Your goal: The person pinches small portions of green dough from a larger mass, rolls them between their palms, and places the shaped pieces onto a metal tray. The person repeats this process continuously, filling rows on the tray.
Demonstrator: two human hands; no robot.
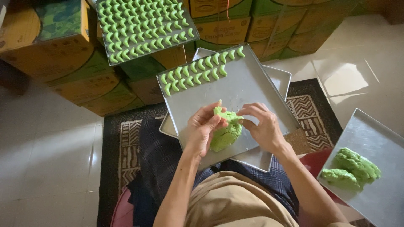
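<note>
While a lump of green dough (pixel 225 132) sits cupped in the left hand (pixel 203 128), it hangs just above the near part of a metal baking tray (pixel 248 90) that lies across the person's lap. The left hand's fingers curl around the lump from the side, thumb pressed against its top. The right hand (pixel 263 126) meets it from the other side, with thumb and forefinger pinching a small bit at the upper edge of the dough and the remaining fingers bent loosely beneath.

At the far end of the same tray lie two slanted rows of small green crescent pieces (pixel 198 73), set close beside one another. The rest of the tray's surface is bare metal. A second tray (pixel 281 77) lies under the first, its corner showing at the upper right and its edge at the lower right.

Further off, another tray filled with crescents (pixel 143 25) in many tight rows rests on a stack of yellow-and-green cardboard boxes (pixel 63 63). To the person's right, a separate metal tray (pixel 378 168) carries two more lumps of green dough (pixel 353 168). Underneath everything lies a dark patterned rug (pixel 311 109) on a pale tiled floor (pixel 50 159). The person wears a dark checked cloth (pixel 160 159) over the legs.
</note>
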